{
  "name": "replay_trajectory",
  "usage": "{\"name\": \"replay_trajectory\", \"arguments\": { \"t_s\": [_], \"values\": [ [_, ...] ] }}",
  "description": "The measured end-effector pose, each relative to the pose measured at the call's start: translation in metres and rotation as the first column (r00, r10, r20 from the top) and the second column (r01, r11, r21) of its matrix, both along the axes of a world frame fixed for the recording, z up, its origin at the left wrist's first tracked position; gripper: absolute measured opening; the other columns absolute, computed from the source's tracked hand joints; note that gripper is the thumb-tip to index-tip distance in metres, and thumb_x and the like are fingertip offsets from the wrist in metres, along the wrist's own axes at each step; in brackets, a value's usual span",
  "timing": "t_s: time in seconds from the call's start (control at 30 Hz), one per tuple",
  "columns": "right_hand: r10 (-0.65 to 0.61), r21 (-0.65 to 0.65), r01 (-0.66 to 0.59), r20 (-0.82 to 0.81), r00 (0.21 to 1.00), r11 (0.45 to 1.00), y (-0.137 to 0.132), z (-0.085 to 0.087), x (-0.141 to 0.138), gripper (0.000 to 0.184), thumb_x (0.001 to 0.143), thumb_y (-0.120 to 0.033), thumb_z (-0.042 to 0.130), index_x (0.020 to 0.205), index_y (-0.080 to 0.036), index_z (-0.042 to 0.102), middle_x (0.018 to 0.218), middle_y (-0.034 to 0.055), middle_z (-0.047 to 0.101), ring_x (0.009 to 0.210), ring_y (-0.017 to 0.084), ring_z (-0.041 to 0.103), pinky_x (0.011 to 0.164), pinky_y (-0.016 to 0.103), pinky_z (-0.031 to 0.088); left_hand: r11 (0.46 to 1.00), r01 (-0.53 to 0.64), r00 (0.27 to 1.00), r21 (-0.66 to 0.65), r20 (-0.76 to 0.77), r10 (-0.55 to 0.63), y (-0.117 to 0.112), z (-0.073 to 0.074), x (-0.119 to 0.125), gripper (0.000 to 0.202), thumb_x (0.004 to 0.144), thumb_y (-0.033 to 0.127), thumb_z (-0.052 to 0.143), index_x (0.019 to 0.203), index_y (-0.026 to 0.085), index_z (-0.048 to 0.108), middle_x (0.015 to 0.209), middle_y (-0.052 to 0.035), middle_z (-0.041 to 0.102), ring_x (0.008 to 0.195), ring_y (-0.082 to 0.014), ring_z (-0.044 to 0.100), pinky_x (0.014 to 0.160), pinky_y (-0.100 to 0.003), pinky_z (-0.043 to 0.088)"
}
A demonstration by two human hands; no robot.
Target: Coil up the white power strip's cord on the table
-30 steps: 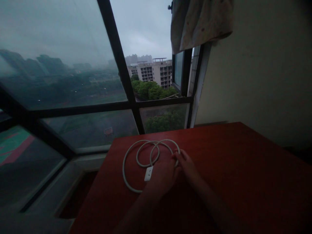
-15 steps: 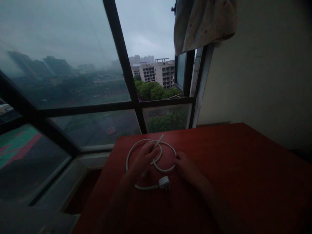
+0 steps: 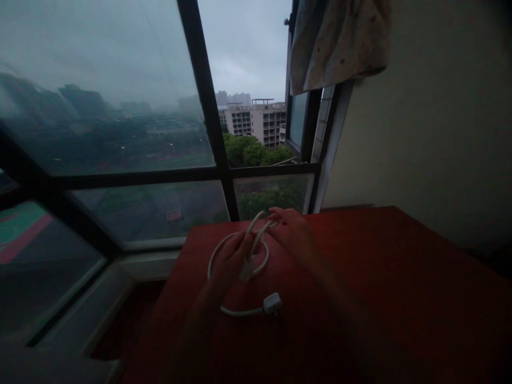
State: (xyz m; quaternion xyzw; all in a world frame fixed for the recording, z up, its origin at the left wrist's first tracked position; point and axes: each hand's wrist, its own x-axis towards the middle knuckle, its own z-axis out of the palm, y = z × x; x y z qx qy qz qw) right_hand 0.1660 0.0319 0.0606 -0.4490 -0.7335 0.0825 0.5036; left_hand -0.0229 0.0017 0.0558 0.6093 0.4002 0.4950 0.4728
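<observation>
A white power cord point(image 3: 217, 246) lies in loose loops on the reddish-brown table point(image 3: 360, 250). Its plug point(image 3: 272, 303) rests nearest to me, prongs pointing down toward the tabletop. My left hand point(image 3: 234, 255) is closed around part of the cord, with a bent length rising above the fingers. A pale connector-like end point(image 3: 247, 271) shows just below that hand, dim and partly hidden. At the far side of the loops, my right hand point(image 3: 294, 229) has its fingers curled on a raised stretch of the same cord.
Beyond the table's far edge stand dark-framed window panes point(image 3: 144, 208), with one sash point(image 3: 300, 125) open at the right. A spotted curtain point(image 3: 340, 48) hangs above it. A pale wall point(image 3: 420, 133) rises on the right. The room is dim.
My right hand has moved up and leftward, lifting its stretch of cord close to my left hand. The cord's right loop has drawn in. The plug stays nearly where it was.
</observation>
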Motion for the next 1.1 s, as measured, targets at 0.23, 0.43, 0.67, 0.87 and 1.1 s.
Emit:
{"name": "replay_trajectory", "arguments": {
  "t_s": [0.23, 0.43, 0.67, 0.87, 1.1],
  "values": [
    [0.006, 0.016, -0.008, 0.089, 0.996, 1.0, 0.026, 0.019, -0.028, 0.025, 0.078, -0.031, 0.07, 0.1, -0.021, 0.069, 0.096, 0.0061, 0.07, 0.095, 0.021, 0.06, 0.085, 0.035, 0.046, 0.98, 0.155, 0.924, -0.121, 0.368, -0.1, 0.001, -0.007, -0.006, 0.031, 0.088, 0.044, 0.055, 0.075, 0.015, 0.054, 0.05, 0.0066, 0.039, 0.041, -0.0054, 0.034, 0.041, -0.016, 0.027],
    [0.002, -0.11, -0.023, -0.191, 0.982, 0.994, 0.039, -0.015, -0.032, 0.03, 0.083, -0.023, 0.058, 0.112, -0.02, 0.063, 0.112, 0.0077, 0.066, 0.095, 0.018, 0.062, 0.078, 0.03, 0.051, 0.983, 0.135, 0.819, -0.128, 0.573, -0.038, 0.003, 0.004, -0.042, 0.026, 0.081, 0.039, 0.063, 0.074, 0.015, 0.056, 0.046, 0.0094, 0.028, 0.037, -0.0037, 0.024, 0.037, -0.015, 0.022],
    [0.179, -0.545, -0.047, 0.192, 0.965, 0.837, 0.02, -0.079, -0.044, 0.016, 0.081, -0.023, 0.059, 0.091, -0.02, 0.07, 0.088, 0.0063, 0.072, 0.079, 0.017, 0.065, 0.067, 0.024, 0.045, 0.987, -0.108, 0.746, -0.115, 0.647, 0.157, 0.007, 0.001, -0.077, 0.025, 0.077, 0.034, 0.069, 0.07, 0.015, 0.055, 0.046, 0.0092, 0.028, 0.038, -0.0043, 0.026, 0.036, -0.015, 0.027],
    [-0.116, -0.579, 0.371, 0.428, 0.896, 0.726, 0.001, -0.097, -0.027, 0.027, 0.08, -0.043, 0.059, 0.081, -0.019, 0.071, 0.088, 0.014, 0.071, 0.079, 0.024, 0.065, 0.065, 0.031, 0.041, 0.954, -0.271, 0.718, -0.129, 0.633, 0.29, 0.01, -0.009, -0.075, 0.025, 0.077, 0.033, 0.069, 0.069, 0.015, 0.053, 0.046, 0.0086, 0.031, 0.04, -0.0051, 0.033, 0.04, -0.016, 0.033],
    [-0.13, -0.724, -0.042, -0.179, 0.975, 0.688, 0.002, -0.115, -0.032, 0.022, 0.074, -0.035, 0.061, 0.061, -0.017, 0.061, 0.065, 0.0059, 0.066, 0.065, 0.018, 0.061, 0.06, 0.026, 0.042, 0.962, -0.265, 0.773, -0.057, 0.585, 0.247, 0.011, -0.012, -0.062, 0.027, 0.08, 0.037, 0.065, 0.07, 0.017, 0.049, 0.048, 0.0091, 0.031, 0.037, -0.004, 0.024, 0.035, -0.015, 0.021]
  ]
}}
